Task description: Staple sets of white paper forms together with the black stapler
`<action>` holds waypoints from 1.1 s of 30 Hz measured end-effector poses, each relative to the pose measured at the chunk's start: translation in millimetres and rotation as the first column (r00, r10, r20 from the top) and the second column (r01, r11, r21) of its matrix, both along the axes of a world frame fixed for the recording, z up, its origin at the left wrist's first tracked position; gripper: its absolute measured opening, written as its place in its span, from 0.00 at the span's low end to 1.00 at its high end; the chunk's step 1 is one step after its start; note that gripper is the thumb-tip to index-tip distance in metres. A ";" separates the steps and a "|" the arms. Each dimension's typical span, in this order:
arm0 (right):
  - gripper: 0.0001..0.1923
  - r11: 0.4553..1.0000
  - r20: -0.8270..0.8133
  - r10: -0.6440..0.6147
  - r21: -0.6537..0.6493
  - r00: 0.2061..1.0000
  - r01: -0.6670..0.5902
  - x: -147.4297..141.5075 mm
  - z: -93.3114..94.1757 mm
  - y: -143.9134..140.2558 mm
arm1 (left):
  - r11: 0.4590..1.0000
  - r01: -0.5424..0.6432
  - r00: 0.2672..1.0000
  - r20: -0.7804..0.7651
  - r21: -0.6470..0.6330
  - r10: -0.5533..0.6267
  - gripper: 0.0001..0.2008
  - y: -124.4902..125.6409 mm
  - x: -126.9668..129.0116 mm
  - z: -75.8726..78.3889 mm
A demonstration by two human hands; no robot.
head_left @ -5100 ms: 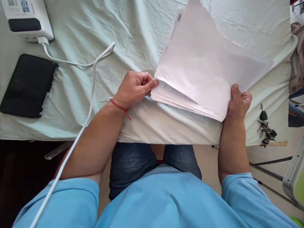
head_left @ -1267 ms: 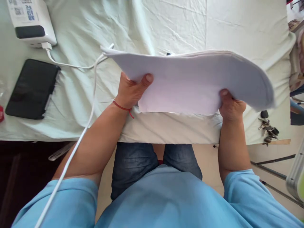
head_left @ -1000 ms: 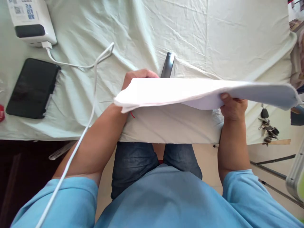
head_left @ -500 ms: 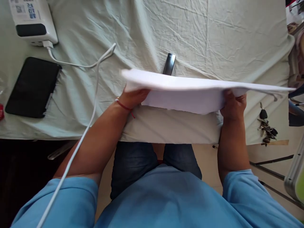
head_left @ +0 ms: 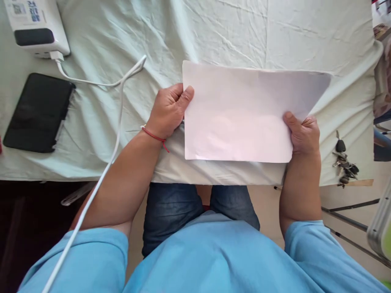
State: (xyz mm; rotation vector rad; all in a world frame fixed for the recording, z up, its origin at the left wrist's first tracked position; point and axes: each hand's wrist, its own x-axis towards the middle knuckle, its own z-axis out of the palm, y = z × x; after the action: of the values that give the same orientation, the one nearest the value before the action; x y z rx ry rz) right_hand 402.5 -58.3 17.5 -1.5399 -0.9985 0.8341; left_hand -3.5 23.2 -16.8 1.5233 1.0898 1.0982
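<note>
In the head view, a pale, wrinkled cloth [head_left: 226,32] covers the table. White paper [head_left: 238,118] is above it near the front edge, the centre of the dial here. Towards 10 o'clock stands a white device [head_left: 36,20] with a cable [head_left: 121,97] plugged in; at 9 o'clock lies a black slab [head_left: 38,114]. A bunch of keys [head_left: 345,165] rests at 4 o'clock by the cloth's edge, and beyond it metal bars [head_left: 346,219] stand over a light floor [head_left: 265,199]. Jeans [head_left: 171,211] show at 6 o'clock.

The left hand [head_left: 169,106], a red cord [head_left: 154,136] at its wrist, grips the paper at 9 o'clock, thumb on top. The right hand [head_left: 305,132] pinches it at 3 o'clock, thumb on top, forearm running down towards 6. Fingers beneath the paper are hidden.
</note>
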 end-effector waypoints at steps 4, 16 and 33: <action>0.33 0.978 -0.010 0.049 -0.202 0.999 -0.050 4.0 11.5 -9.8 | 0.997 0.006 1.000 0.029 -0.078 -0.004 0.37 10.3 -7.3 -8.0; 0.38 0.845 -0.038 0.137 -0.517 0.990 -0.137 15.6 41.7 -25.0 | 0.988 0.157 0.921 -0.360 -0.018 -0.152 0.15 -4.7 -6.2 20.6; 0.18 0.951 0.016 0.004 -0.309 1.000 0.001 7.1 27.4 -7.3 | 0.998 -0.050 0.941 -0.337 -0.027 0.038 0.16 -4.6 11.8 13.1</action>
State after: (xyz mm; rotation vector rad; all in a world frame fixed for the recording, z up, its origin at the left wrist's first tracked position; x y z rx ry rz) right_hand 409.6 -65.6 44.9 -1.8129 -0.9105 1.0171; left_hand 8.3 18.6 -3.7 1.7064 1.3722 0.8595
